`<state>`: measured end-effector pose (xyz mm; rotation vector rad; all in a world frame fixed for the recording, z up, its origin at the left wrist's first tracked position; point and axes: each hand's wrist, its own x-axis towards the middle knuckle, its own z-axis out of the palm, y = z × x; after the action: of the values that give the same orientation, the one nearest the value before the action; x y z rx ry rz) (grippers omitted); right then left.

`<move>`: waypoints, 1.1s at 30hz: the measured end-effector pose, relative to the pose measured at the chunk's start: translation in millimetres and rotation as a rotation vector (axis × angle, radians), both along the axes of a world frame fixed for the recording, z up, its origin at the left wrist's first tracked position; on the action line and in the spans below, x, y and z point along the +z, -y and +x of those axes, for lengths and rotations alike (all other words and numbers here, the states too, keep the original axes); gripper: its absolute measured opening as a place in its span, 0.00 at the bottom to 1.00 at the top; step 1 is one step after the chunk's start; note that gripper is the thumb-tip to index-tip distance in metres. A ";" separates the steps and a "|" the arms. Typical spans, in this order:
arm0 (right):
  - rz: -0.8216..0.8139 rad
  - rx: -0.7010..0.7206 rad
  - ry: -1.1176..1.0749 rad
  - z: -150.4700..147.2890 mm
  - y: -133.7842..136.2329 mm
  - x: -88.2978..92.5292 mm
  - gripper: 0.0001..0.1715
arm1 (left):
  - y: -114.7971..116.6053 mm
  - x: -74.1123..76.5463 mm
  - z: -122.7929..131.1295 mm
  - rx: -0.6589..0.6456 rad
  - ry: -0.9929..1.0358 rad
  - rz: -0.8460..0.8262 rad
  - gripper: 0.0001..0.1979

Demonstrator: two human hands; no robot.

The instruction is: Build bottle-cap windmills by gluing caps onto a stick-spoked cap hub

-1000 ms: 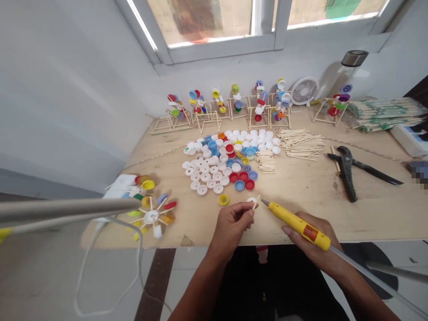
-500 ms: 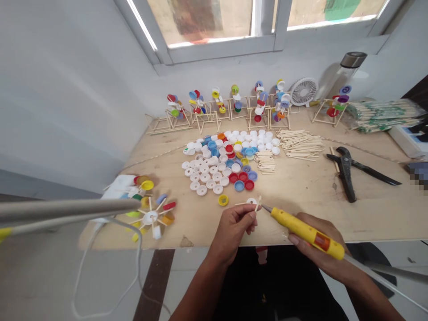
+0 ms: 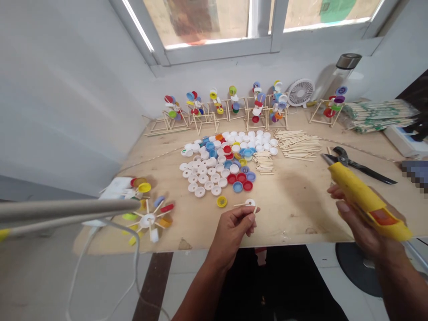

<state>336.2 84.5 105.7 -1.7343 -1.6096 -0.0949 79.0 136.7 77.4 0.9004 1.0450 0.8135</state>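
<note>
White cap hub [image 3: 249, 202] and its craft stick [image 3: 243, 204] sit pinched in your left hand [image 3: 232, 234], held for working on. Your right hand [image 3: 363, 218] closes on what looks like a yellow glue pen [image 3: 359, 191], now swung right, away from the hub. Plywood bench [image 3: 294, 214] and cap pile [image 3: 214, 165] lie beyond.

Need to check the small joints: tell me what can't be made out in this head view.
Head view only:
The lower end of the wooden stick on the white bottle cap: hidden by the left hand.
The tip of the yellow tool in the right hand: lost against the pliers.
The object at the right edge: pixelated and cut off.
Part of the cap wheel: hidden by the grey pole.
</note>
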 end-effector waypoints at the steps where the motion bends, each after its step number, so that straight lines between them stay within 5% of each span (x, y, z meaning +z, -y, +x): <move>1: 0.025 -0.019 0.099 8.5 -1.7 -2.1 0.12 | 0.2 -0.9 -0.5 0.000 0.001 0.002 0.11; 8: 0.103 -0.056 0.584 86.9 -11.9 -30.6 0.19 | 2.1 -7.3 -0.1 -0.015 0.016 0.000 0.12; 16: -0.196 0.076 0.659 158.5 -23.2 -46.4 0.23 | 6.7 -8.5 4.4 -0.049 0.054 -0.049 0.13; 25: -0.451 0.089 0.535 178.6 -33.8 -49.2 0.15 | 9.2 -7.9 6.1 -0.004 0.170 -0.148 0.13; 30: -0.522 0.067 0.481 188.4 -29.4 -44.8 0.28 | 11.0 -10.1 5.8 0.030 0.283 -0.237 0.13; 33: -0.420 0.064 0.533 180.0 -19.2 -32.1 0.30 | 12.2 -12.9 5.4 0.058 0.342 -0.296 0.13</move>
<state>516.1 103.6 73.6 -2.0905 -2.1928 -0.2150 84.4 124.5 64.6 0.4619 0.8633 0.8020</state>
